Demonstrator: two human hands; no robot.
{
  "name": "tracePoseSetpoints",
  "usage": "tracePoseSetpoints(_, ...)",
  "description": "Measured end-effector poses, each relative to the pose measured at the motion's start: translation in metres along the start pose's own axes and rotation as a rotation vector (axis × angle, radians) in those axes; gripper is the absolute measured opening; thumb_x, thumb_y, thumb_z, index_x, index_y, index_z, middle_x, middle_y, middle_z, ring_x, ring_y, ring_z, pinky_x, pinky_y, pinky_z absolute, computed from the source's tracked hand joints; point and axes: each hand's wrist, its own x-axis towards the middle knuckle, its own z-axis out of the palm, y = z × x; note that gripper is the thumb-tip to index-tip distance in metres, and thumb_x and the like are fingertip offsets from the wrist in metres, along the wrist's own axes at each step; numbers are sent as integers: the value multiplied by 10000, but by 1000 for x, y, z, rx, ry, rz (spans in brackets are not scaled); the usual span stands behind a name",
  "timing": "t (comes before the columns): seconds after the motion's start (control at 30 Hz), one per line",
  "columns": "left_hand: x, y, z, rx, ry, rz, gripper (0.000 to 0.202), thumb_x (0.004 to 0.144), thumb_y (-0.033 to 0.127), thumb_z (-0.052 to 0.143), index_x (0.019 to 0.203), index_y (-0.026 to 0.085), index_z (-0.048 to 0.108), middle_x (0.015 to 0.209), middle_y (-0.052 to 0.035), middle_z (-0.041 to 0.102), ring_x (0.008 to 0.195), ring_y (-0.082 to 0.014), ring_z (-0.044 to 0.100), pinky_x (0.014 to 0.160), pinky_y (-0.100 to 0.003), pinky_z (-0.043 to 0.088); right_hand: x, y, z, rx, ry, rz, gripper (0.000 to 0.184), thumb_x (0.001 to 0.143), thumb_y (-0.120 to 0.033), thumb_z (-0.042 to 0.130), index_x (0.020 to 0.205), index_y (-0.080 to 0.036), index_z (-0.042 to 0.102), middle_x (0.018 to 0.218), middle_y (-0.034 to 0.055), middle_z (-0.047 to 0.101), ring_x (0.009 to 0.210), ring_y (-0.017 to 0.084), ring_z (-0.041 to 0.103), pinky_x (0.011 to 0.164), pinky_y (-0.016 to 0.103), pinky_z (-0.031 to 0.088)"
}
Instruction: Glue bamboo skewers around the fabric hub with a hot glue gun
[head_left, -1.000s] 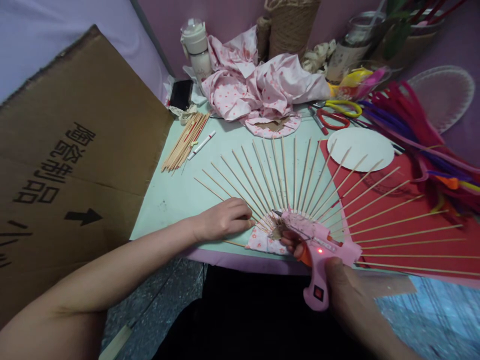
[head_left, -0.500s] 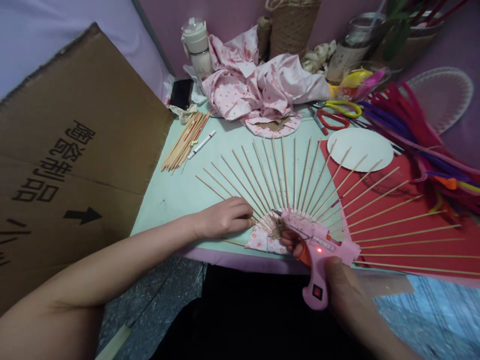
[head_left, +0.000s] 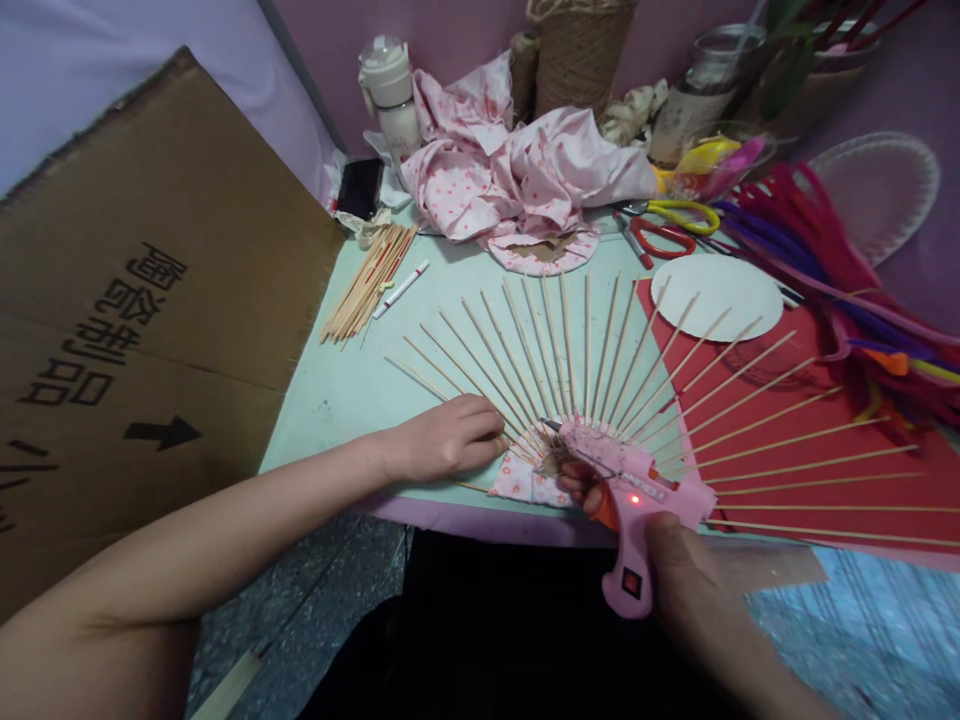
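Thin bamboo sticks (head_left: pixel 586 340) spread like a fan from a half-round base covered in flowered pink-white fabric (head_left: pixel 517 482). At the base's left side, my left hand (head_left: pixel 450 437) has its fingers closed on a bamboo stick (head_left: pixel 414 376), whose far part shows beyond the knuckles. The fingertips lie close to the fabric edge. My right hand (head_left: pixel 671 560) grips a pink glue gun (head_left: pixel 637 540) with a lit red light. Its dark nozzle points left over the inner stick ends, near the left fingers. The gun body hides part of the base.
A cardboard sheet (head_left: pixel 225 330) stands on the left. A bundle of sticks (head_left: pixel 367 285) and a white marker (head_left: pixel 401 290) lie behind my left hand. Crumpled dotted fabric (head_left: pixel 540 165), scissors (head_left: pixel 664 237), a white oval (head_left: pixel 716 297) and pipe cleaners (head_left: pixel 810 250) line the back and right.
The outermost left stick has swung slightly down and left at its far end. Both hands and the glue gun keep nearly the same place; the whole view has shifted a little.
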Motion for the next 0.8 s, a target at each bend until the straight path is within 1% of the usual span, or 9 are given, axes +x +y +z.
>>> tracePoseSetpoints(0.07,1,1,0,28,10,19,365,1044,250,311,893,135,622,867,-90,668,827,-188,560,784,-316,453,0,-1,0,-24,-12,2,602,864,-737,400,954,-256,750,1128,85,758,1118,318,671,1069,423,450)
tracePoseSetpoints(0.2,1,1,1,81,48,65,332,1034,221,348,883,122,627,858,-90,673,813,-190,555,762,-316,455,-1,-4,1,-42,69,42,588,842,-753,424,910,-271,754,1091,80,770,1163,326,646,1090,421,431)
tracePoseSetpoints(0.3,1,0,2,83,63,79,328,1033,218,350,870,136,623,854,-87,667,809,-189,551,753,-314,447,0,-6,2,-30,51,21,606,832,-770,420,901,-271,757,1083,84,772,1152,325,653,1102,420,416)
tracePoseSetpoints(0.4,1,0,3,48,46,46,337,1038,242,335,873,147,613,860,-87,662,814,-190,547,763,-312,442,1,-7,1,-50,14,-15,610,846,-758,409,906,-262,759,1074,94,773,1122,323,668,1069,424,454)
tracePoseSetpoints(0.5,1,0,3,28,10,12,350,1041,263,322,884,144,612,873,-92,663,831,-196,551,779,-316,448,0,-9,3,-53,60,22,623,843,-759,414,899,-242,758,1041,99,779,1113,324,669,1068,431,455)
tracePoseSetpoints(0.57,1,0,2,42,-4,16,363,1042,256,314,890,140,622,883,-92,671,839,-196,560,779,-320,454,-2,-9,4,-57,99,55,636,839,-762,414,872,-229,759,1001,104,785,1102,327,673,1065,428,458)
tracePoseSetpoints(0.63,0,1,0,67,-8,31,372,1042,244,313,894,143,640,884,-90,679,835,-191,571,774,-325,463,-3,-8,4,-66,109,65,633,842,-756,412,841,-228,761,964,103,791,1083,328,684,1045,420,478)
tracePoseSetpoints(0.7,-2,1,-2,88,-10,53,369,1038,225,318,915,151,658,888,-94,687,834,-191,582,768,-334,476,-2,-4,3,-62,86,58,613,853,-734,419,854,-227,763,988,103,789,1097,325,679,1052,420,469)
tracePoseSetpoints(0.8,-6,1,-4,123,-25,82,356,1032,205,320,979,163,669,923,-100,697,852,-197,598,765,-341,484,-1,0,1,-53,18,40,623,852,-727,427,917,-205,761,1092,117,768,1144,332,653,1081,446,431)
